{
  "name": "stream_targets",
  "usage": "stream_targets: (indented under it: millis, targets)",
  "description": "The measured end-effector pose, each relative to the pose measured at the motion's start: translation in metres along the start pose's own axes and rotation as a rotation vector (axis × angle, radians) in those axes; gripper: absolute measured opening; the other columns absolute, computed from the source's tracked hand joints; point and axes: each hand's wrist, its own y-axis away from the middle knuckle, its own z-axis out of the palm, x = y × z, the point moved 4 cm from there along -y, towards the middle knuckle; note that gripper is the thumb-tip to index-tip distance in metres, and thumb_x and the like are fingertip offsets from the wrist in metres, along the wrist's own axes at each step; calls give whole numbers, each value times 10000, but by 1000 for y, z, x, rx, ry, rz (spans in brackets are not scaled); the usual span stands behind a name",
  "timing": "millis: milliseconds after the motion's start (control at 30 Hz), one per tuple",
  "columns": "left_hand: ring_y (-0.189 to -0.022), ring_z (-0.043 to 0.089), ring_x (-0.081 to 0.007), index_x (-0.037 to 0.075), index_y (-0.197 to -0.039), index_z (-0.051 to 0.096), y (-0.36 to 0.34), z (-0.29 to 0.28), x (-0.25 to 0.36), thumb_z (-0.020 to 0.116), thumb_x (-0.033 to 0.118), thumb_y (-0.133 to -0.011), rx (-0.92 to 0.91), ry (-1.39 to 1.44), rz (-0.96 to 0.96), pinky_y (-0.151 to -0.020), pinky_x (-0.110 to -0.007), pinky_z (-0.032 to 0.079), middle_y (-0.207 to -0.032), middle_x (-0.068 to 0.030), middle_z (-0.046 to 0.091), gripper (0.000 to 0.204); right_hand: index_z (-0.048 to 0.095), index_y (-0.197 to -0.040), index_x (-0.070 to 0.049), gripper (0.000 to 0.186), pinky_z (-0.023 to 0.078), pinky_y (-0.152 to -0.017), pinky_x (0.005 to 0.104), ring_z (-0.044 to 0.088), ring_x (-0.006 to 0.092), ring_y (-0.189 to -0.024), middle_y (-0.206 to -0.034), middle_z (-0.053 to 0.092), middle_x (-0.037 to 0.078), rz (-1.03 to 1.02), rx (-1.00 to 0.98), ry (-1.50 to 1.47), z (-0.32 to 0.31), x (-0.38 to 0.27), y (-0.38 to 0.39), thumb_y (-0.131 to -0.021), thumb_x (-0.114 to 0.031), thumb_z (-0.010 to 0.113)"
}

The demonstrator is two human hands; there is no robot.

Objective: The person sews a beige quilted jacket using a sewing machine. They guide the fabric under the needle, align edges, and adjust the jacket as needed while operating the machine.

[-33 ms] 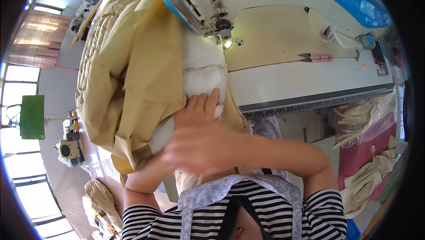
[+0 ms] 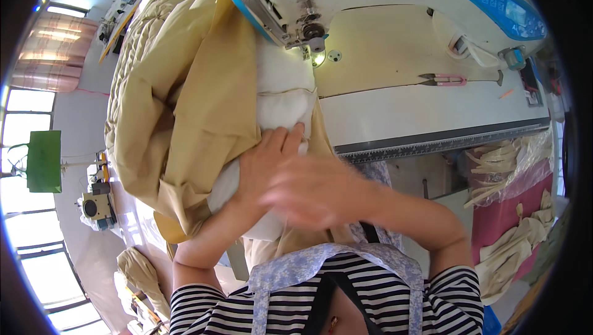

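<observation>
My left fingers (image 2: pixel 293 140) lie loosely extended on white cloth (image 2: pixel 283 109) before the machine (image 2: pixel 395 11); I can't tell whether my blurred right fingers (image 2: pixel 281 198) grip.

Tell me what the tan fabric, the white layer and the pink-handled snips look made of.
Tan fabric: probably matte woven cloth, falling in creased folds.
White layer: seemingly soft cloth or padding, judging by its dull, puffy surface.
Snips: likely metal blades, from their thin dark points; the pink grips could be plastic or painted metal.
</observation>
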Motion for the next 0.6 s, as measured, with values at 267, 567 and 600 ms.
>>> stream_targets:
  millis: [267,567,600]
  targets:
    - [-928,604,-399,62,-1126,579,-15,2,-4,658,35,-813,124,174,-104,-772,-474,501,-1011,-153,621,324,599,-1324,-82,500,419,-1098,426,519,244,-1334,-1359,593,106,91,-285,946,-7,42,110,-830,-145,648]
    - [-922,671,-237,108,-1216,566,-46,37,-113,848,321,-834,-122,544,-119,-875,-336,515,-1004,-131,704,521,652,-1025,-64,206,538,-789,400,650,264,-863,-913,644,60,85,23,304,-15,63,2,-820,-77,658]
    - [-916,646,-199,94,-1207,580,-49,28,-115,844,307,-847,-125,587,-139,-867,-322,512,-999,-112,701,495,648,-1025,-65,202,538,-767,405,650,267,-849,-909,640,60,176,65,209,-20,63,-1,-824,-63,657]
